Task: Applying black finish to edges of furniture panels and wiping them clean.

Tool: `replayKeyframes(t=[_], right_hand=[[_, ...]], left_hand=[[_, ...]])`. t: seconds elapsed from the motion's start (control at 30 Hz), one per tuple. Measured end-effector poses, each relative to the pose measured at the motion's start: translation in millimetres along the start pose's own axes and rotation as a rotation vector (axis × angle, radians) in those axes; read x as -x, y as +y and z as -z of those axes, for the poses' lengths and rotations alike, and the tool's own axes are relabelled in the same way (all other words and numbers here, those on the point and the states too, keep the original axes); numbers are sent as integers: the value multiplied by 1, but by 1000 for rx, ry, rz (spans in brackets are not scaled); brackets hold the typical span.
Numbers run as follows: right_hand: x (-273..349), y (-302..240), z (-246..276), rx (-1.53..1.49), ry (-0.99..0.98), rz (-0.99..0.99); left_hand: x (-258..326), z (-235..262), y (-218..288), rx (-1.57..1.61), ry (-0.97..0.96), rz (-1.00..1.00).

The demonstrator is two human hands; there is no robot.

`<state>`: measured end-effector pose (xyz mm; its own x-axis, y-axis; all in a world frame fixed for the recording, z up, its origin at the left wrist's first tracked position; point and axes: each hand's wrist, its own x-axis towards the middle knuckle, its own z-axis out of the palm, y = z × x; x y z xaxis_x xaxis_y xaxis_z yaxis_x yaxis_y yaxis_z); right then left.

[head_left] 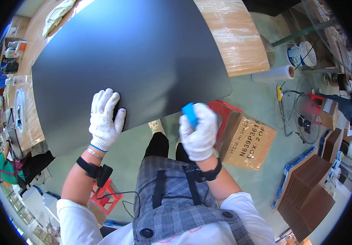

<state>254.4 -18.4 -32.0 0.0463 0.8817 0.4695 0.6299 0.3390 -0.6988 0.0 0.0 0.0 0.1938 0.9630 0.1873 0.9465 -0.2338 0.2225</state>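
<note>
A large dark grey panel (pixel 135 53) lies on a wrapped table and overhangs its near edge. My left hand (pixel 104 118), in a white knit glove, rests flat on the panel's near edge with fingers spread. My right hand (pixel 200 130), also gloved, is closed around a small blue block (pixel 190 114) just below the panel's near right edge. Whether the block touches the panel is unclear.
The table (pixel 237 36) is wrapped in brown film. A cardboard box (pixel 249 143) and a red stool (pixel 225 112) stand on the green floor by my feet. A roll of clear film (pixel 274 74), a fan (pixel 304 118) and brown stacked panels (pixel 310 192) are to the right. Another person (pixel 4 167) sits at left.
</note>
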Motion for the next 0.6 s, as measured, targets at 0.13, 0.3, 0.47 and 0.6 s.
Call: replayKeyframes(t=[0.13, 0.3, 0.47, 0.6], right_hand=[[5, -14, -16, 3, -7, 57], [3, -1, -12, 256, 183, -59], [28, -38, -41, 270, 145, -17], [12, -23, -32, 495, 279, -164]], left_hand=[[2, 0, -4, 17, -1, -8], [2, 4, -10, 43, -5, -26], [2, 6, -12, 156, -24, -83], [8, 14, -20, 288, -55, -130]])
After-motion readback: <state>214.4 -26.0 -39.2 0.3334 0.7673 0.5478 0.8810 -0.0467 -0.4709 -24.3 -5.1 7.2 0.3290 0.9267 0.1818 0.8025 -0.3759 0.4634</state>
